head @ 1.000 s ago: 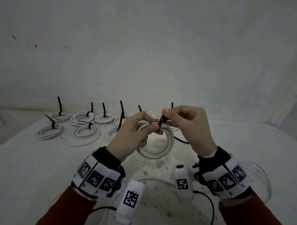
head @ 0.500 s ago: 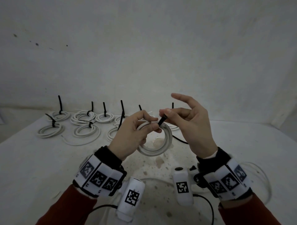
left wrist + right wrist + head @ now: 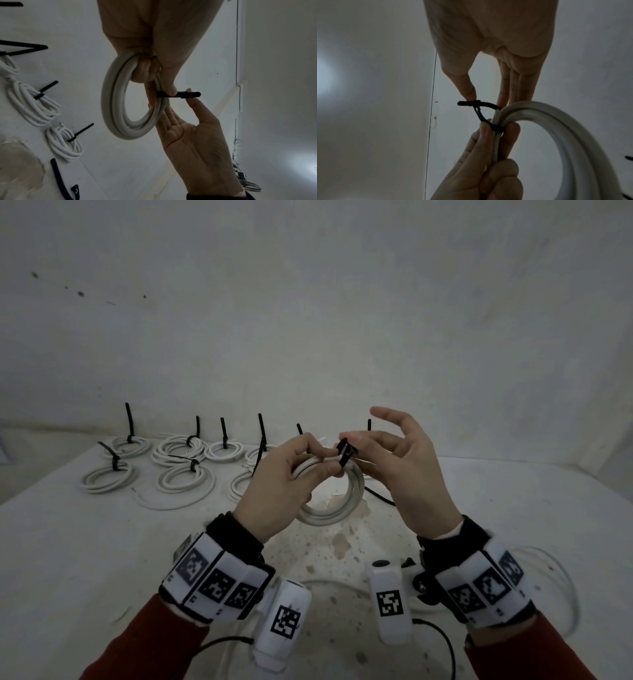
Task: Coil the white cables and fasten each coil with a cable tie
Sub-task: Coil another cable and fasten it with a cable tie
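Observation:
My left hand (image 3: 320,463) holds a white cable coil (image 3: 346,501) upright above the table, thumb and fingers pinching the turns together where a black cable tie (image 3: 343,455) wraps them. In the left wrist view the tie (image 3: 181,94) crosses the coil (image 3: 111,97) with its tail sticking out through the head. My right hand (image 3: 373,436) is beside it, fingers spread and nearly straight. Its thumb tip touches the tie's head (image 3: 476,102) and a fingertip touches the loose loop of the tie (image 3: 478,112) next to the coil (image 3: 565,121).
Several tied coils (image 3: 109,479) with upright black tie tails lie in rows at the table's back left. A loose white cable (image 3: 555,577) lies at the right near my right wrist. A loose black tie (image 3: 376,496) lies under the coil. A wall rises behind the table.
My right hand had its fingers curled in a pinch on the tie; they have uncurled and spread, leaving only the thumb and a fingertip on it. The left hand keeps the coil still.

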`<state>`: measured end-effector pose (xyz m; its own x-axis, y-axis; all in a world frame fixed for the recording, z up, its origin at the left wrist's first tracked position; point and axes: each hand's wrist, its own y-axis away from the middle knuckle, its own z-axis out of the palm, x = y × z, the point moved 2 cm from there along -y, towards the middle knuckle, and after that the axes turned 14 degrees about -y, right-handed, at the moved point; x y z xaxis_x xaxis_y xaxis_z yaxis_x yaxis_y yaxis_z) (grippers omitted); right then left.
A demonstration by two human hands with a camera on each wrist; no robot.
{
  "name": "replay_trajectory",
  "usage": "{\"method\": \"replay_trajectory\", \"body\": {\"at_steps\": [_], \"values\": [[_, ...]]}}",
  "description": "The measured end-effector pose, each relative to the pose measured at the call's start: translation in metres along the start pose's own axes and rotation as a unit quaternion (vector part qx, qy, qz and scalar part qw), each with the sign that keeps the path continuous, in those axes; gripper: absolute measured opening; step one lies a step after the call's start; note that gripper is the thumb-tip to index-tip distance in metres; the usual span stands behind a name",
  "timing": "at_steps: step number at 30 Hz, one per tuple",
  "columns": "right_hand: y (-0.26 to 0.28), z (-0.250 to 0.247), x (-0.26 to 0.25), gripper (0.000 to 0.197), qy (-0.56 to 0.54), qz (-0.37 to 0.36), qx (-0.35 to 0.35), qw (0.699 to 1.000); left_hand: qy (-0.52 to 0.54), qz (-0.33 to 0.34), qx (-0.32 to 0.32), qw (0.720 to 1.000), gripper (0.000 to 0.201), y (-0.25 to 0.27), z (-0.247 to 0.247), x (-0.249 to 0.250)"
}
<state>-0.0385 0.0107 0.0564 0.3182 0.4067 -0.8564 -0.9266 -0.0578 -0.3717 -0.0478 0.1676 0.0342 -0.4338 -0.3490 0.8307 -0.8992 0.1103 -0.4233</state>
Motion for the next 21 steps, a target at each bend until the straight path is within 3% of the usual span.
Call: {"method": "replay_trajectory", "body": {"at_steps": [5, 15, 21], "values": [[0.0028, 0.0039, 0.0021, 0.042, 0.001, -0.050, 0.000, 0.999, -0.016, 0.021, 0.009, 1.000, 0.008, 0.0006, 0.0016, 0.0004], [0.0035, 0.0032, 0.0078, 0.029, 0.002, -0.111, 0.021, 0.994, 0.003, 0.040, 0.035, 0.999, 0.013, -0.0003, 0.0041, -0.0023], [-0.0011, -0.0036, 0.0052, 0.029, -0.065, -0.067, 0.010, 0.996, -0.018, 0.062, 0.036, 0.997, 0.008, 0.0016, 0.0058, 0.0003]]}}
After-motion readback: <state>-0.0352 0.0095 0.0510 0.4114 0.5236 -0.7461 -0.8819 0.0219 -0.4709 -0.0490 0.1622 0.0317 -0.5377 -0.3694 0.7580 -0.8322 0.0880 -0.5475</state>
